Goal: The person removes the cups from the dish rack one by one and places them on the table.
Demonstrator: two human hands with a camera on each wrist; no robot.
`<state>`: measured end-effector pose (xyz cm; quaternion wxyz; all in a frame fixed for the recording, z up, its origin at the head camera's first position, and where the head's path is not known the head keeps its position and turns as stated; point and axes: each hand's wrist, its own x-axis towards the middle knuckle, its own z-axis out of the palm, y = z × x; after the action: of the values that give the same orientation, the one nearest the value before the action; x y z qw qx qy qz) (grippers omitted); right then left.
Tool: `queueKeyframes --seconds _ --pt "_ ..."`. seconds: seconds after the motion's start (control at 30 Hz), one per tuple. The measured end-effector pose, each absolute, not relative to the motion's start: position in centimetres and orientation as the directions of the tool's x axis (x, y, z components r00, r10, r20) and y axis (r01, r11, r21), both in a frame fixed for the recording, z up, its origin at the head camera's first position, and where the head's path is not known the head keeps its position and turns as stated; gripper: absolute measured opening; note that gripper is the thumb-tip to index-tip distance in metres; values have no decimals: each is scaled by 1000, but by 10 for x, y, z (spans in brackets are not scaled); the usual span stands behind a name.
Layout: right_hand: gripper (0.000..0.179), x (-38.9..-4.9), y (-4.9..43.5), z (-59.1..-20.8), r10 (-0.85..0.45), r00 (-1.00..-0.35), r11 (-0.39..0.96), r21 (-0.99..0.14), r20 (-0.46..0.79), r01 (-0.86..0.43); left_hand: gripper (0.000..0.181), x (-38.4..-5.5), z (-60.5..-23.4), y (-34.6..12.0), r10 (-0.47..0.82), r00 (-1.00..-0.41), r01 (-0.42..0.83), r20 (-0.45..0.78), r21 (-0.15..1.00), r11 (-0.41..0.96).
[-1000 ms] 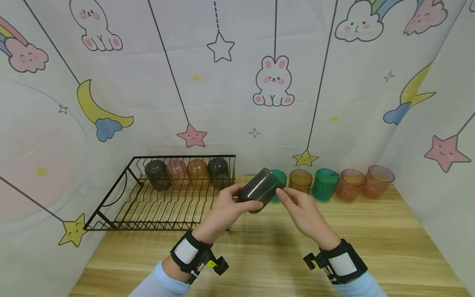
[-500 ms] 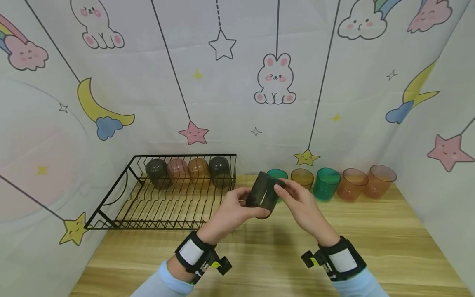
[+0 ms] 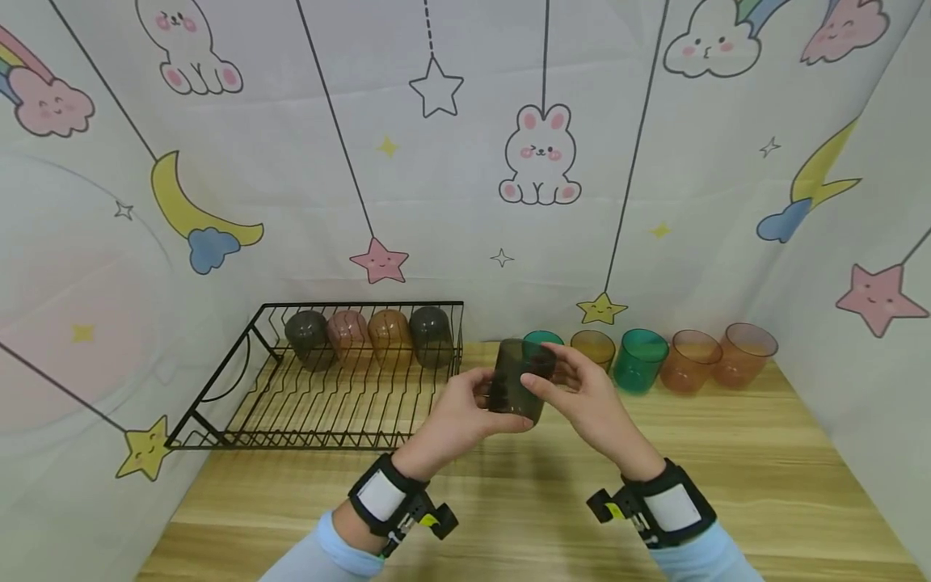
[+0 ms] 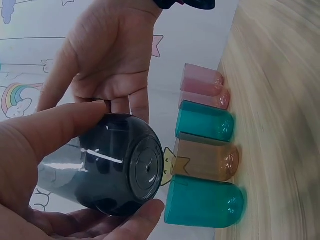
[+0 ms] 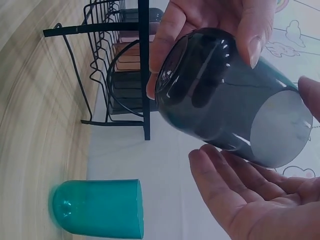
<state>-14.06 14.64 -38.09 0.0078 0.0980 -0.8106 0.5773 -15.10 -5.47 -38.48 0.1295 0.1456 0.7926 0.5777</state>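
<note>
A smoky dark grey plastic cup (image 3: 515, 380) is held up over the table, mouth upward and slightly tilted. My left hand (image 3: 458, 416) grips its lower part, thumb at the near side and fingers round behind. Around the upper part lies my right hand (image 3: 592, 408), its thumb on the front and its fingers behind the rim. In the left wrist view the round base (image 4: 148, 167) of the cup shows between the left thumb and fingertips. The right wrist view shows the right fingers (image 5: 225, 180) rather straight, along the cup's side near its mouth.
To the left, a black wire dish rack (image 3: 291, 412) holds several upside-down cups along its back. Behind my hands a row of upright cups runs right: a teal cup (image 3: 640, 361), an orange cup (image 3: 592, 347) and others. All stand on a wooden table (image 3: 698, 469).
The grey cup has turned from leaning right to nearly upright. My right hand has gone from pinching its rim to reaching round its upper side; the left hand keeps its grip.
</note>
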Motion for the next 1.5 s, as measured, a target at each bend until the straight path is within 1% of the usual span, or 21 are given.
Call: queueKeyframes --seconds 0.2,0.3,0.5,0.63,0.73,0.87,1.03,1.2,1.37,1.43,1.5 --pt "71 -140 144 -379 -141 -981 335 -926 135 -176 64 -151 -385 -53 416 -909 108 -8 960 257" --pt "73 -140 144 -378 -134 -982 352 -920 136 -175 64 -151 -386 -53 417 -909 121 1 958 261" --pt "74 -140 143 -380 -141 -979 381 -905 148 -191 69 -150 -389 -54 415 -910 130 -11 942 311" --pt "71 -139 145 -383 -155 -973 363 -907 168 -214 70 -149 -391 -56 428 -903 136 -17 936 324" --pt "71 -138 148 -386 -147 -970 338 -912 191 -231 72 -149 -392 -58 437 -899 166 2 927 337" --pt "73 -137 159 -389 -109 -972 340 -911 209 -234 74 -149 -393 -63 416 -909 214 32 891 399" --pt "75 -135 180 -392 -60 -968 385 -889 243 -247 63 -149 -392 -73 351 -930 276 108 835 476" --pt "73 -127 214 -395 31 -961 472 -851 275 -229 51 -147 -388 -81 295 -942 303 160 782 544" --pt "71 -113 265 -399 169 -940 527 -833 296 -168 51 -146 -386 -89 245 -953 294 178 739 606" --pt "72 -107 285 -401 232 -929 541 -832 287 -122 52 -147 -387 -92 226 -956 288 185 727 624" --pt "76 -102 304 -402 306 -916 559 -828 258 -46 52 -147 -387 -96 208 -959 282 192 715 640"
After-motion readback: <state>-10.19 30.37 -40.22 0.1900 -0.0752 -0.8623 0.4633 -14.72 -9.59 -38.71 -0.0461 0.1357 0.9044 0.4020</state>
